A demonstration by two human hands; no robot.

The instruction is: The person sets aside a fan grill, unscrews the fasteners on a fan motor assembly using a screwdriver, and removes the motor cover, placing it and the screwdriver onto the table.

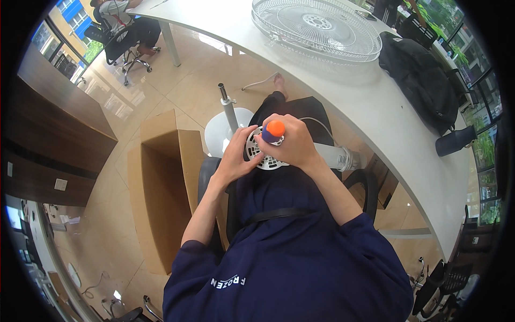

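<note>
The right hand [292,144] is wrapped around a screwdriver with an orange-capped handle [274,130], set upright on a white slotted fan housing [263,155] in the lap. The left hand [236,155] cups the housing's side. Beside them stands an open cardboard box [161,188]; a fan grille [316,27] lies on the desk [375,107].

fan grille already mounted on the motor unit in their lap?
No: the round white wire fan grille lies flat on the white table, apart from the white vented motor housing between the left hand and right hand.
</note>
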